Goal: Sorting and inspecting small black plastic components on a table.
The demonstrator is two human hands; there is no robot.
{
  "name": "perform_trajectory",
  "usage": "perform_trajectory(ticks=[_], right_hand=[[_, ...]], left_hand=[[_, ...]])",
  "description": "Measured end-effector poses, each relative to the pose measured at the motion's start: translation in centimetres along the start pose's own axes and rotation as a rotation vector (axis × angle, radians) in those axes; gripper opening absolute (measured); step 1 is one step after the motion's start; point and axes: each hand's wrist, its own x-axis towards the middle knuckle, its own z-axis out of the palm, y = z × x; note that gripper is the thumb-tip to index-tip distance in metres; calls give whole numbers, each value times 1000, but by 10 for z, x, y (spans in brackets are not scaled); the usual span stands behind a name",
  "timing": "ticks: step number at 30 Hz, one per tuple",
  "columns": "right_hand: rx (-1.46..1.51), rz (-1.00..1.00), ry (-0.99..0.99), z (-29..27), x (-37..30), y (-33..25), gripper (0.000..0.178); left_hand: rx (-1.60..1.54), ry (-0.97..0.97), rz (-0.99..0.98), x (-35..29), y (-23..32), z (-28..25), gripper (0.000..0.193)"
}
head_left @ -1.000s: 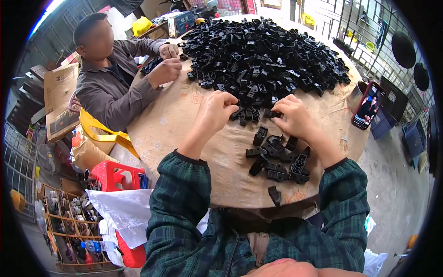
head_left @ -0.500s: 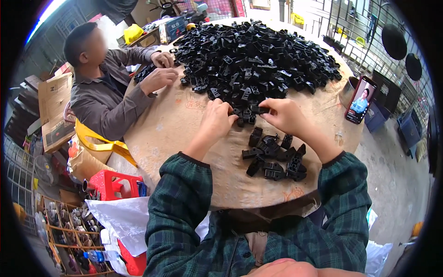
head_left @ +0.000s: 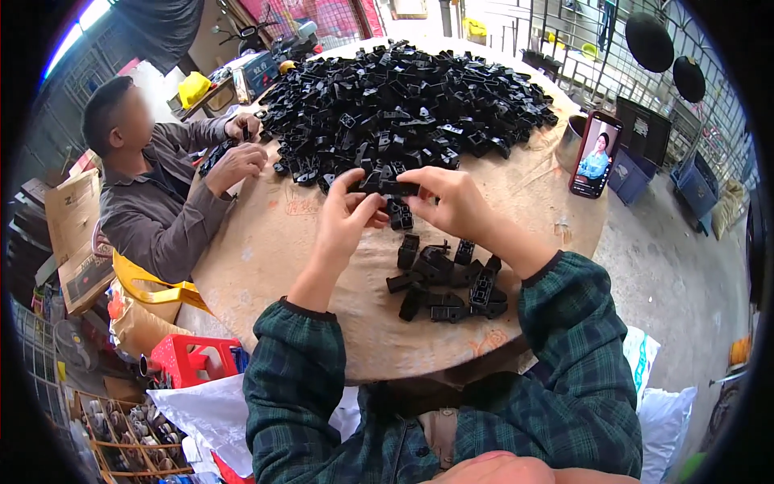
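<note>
Near the front of a large heap of black plastic parts (head_left: 403,109), my two hands hold a black plastic part (head_left: 389,186) between them. My left hand (head_left: 343,218) pinches its left end between thumb and fingers. At the other end the fingers of my right hand (head_left: 453,203) are closed on it. Whether it is one piece or two joined pieces I cannot tell. Just below it, a loose black part (head_left: 400,214) lies partly hidden by my fingers. A smaller cluster of black assembled parts (head_left: 445,282) lies closer to me on the table.
A brown-covered round table (head_left: 266,323) carries everything. At its left edge sits a person (head_left: 161,185), handling small black parts. A phone (head_left: 596,155) leans against a round container (head_left: 571,139) at the right. A red stool (head_left: 189,359) stands at the lower left.
My hands have come together and lifted a black part from the heap's front edge. The whole view has shifted, with the table appearing further left. The small cluster keeps its arrangement.
</note>
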Motion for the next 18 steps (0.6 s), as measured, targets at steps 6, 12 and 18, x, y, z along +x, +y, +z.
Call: perform_trajectory(ticks=[6, 12, 18], right_hand=[[-136, -199, -51, -3, -4, -7, 36], [106, -84, -49, 6, -2, -21, 32], [204, 5, -60, -7, 3, -20, 35]], left_hand=[[-533, -162, -150, -1, -14, 2, 24], [-563, -124, -161, -3, -15, -6, 17], [-415, -102, -361, -9, -5, -3, 26]])
